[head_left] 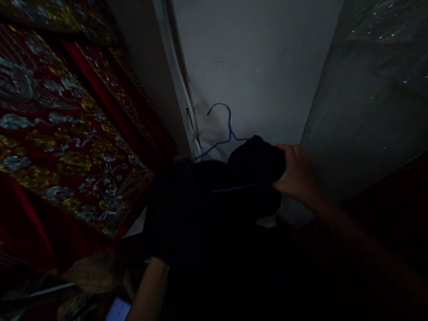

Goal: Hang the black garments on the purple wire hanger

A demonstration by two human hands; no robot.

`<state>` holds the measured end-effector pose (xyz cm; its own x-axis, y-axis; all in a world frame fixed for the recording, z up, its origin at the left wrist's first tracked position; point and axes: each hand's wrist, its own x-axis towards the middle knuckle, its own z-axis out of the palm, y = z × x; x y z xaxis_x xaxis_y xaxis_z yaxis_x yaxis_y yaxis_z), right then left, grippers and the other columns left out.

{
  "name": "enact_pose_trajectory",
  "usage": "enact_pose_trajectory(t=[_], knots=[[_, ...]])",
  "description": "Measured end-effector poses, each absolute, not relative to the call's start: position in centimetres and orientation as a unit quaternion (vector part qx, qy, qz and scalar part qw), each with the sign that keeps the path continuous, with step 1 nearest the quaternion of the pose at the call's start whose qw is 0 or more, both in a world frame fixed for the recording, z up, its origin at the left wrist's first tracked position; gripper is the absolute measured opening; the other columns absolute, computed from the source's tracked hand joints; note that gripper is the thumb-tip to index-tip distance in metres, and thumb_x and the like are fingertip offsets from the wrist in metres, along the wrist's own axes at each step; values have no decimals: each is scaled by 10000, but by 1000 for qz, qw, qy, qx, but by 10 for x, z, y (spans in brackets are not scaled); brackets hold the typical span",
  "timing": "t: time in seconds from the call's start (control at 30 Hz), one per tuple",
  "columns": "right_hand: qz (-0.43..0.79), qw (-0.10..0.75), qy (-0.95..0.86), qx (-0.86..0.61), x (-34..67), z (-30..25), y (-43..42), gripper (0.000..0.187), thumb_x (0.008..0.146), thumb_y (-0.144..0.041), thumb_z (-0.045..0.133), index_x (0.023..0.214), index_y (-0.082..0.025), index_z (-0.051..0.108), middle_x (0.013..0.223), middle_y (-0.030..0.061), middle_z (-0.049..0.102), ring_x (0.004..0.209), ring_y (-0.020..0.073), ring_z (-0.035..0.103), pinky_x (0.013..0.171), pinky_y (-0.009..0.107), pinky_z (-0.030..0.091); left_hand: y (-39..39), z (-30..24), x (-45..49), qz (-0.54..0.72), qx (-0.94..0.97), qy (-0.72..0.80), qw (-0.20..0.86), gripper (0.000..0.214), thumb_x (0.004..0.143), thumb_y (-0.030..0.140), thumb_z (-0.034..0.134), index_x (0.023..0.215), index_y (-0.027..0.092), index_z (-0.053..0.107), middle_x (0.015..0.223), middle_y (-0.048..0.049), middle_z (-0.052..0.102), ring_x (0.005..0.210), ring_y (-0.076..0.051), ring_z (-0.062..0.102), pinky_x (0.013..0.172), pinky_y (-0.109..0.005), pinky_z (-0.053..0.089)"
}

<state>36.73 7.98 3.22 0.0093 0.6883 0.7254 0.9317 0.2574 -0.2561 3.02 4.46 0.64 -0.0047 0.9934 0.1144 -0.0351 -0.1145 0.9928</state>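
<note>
The garment [207, 220] is coloured near-black, and the hanger [230, 132] is coloured purple. The red cloth [59, 124] is patterned with swirling gold and silver motifs.

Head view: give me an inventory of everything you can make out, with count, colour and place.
Thin wire hanger: one, purple with dark hook tip, centre
Loose cloth garment: apparently one, near-black, centre, partly covering the hanger
Embroidered cloth: count unclear, red with gold and silver, left
Plain wall: grey, behind the hanger
Glinting translucent sheet: apparently one, greyish, right
Narrow vertical strip: at least one, pale, left of the hanger
Bright rectangle: one, bluish, lower left
Clutter: uncountable, dim, lower left
Left forearm: one, hand hidden at the garment
Right hand: one, fingers gripping the garment
</note>
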Motion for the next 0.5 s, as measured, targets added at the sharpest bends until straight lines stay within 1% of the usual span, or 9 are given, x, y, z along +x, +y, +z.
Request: enact_pose_trajectory(t=[0.07, 0.13, 0.17, 0.23, 0.3, 0.33, 0.37, 0.43, 0.5], knots=[[-166, 404, -666, -604, 367, 54, 90, 763, 589, -251, 691, 1308, -135, 465, 1190, 181, 529, 1123, 391, 495, 962, 556, 417, 37, 0, 16, 573, 475, 488, 456, 451, 989, 393, 348, 892, 186, 737, 837, -83, 736, 977, -228, 708, 806, -299, 584], [-172, 403, -671, -598, 353, 76, 98, 777, 593, -248, 697, 1324, -134, 459, 1218, 182, 524, 1140, 393, 487, 975, 561, 404, 32, -3, 9, 635, 387, 498, 445, 542, 994, 509, 258, 1038, 236, 724, 966, -76, 759, 1087, -243, 687, 897, -374, 578], [-173, 401, -679, -590, 342, 85, 100, 784, 593, -235, 696, 1333, -137, 455, 1229, 180, 522, 1148, 392, 484, 980, 560, 400, 30, -3, 7, 663, 350, 503, 431, 551, 984, 555, 244, 1117, 276, 700, 1048, -60, 758, 1153, -247, 664, 951, -408, 561], [-168, 396, -697, -574, 320, 95, 102, 805, 587, -202, 692, 1350, -143, 445, 1243, 176, 519, 1164, 394, 481, 983, 559, 400, 28, -4, 8, 692, 313, 513, 401, 580, 967, 616, 208, 1231, 334, 641, 1195, -26, 723, 1266, -236, 600, 1039, -419, 516], [-154, 400, -705, -565, 301, 95, 100, 817, 584, -177, 687, 1360, -153, 434, 1250, 178, 517, 1177, 399, 480, 976, 560, 407, 24, -7, 11, 695, 307, 518, 394, 601, 951, 656, 215, 1271, 336, 609, 1281, -26, 684, 1340, -239, 538, 1081, -418, 488], [-145, 406, -706, -562, 295, 91, 98, 817, 586, -173, 685, 1362, -161, 430, 1252, 179, 517, 1180, 401, 482, 972, 561, 411, 20, -11, 12, 693, 307, 521, 394, 572, 937, 665, 290, 1270, 323, 605, 1303, -34, 670, 1365, -248, 513, 1096, -421, 477], [-135, 412, -707, -558, 291, 85, 95, 815, 590, -173, 683, 1363, -168, 427, 1251, 177, 518, 1179, 401, 485, 970, 563, 416, 16, -15, 14, 688, 307, 525, 396, 519, 908, 645, 422, 1259, 310, 606, 1318, -38, 660, 1383, -259, 491, 1113, -422, 462], [-114, 417, -716, -548, 289, 71, 88, 813, 601, -182, 682, 1371, -181, 422, 1248, 168, 518, 1176, 395, 493, 975, 563, 424, 7, -25, 18, 676, 307, 538, 401, 470, 792, 495, 700, 1212, 302, 618, 1314, -35, 656, 1397, -274, 472, 1140, -419, 433], [-96, 416, -722, -544, 290, 56, 79, 831, 606, -182, 683, 1391, -182, 412, 1241, 159, 516, 1170, 385, 496, 989, 561, 429, -1, -38, 22, 667, 299, 550, 402, 516, 696, 339, 809, 1174, 311, 616, 1272, -22, 670, 1380, -272, 491, 1135, -414, 434]])
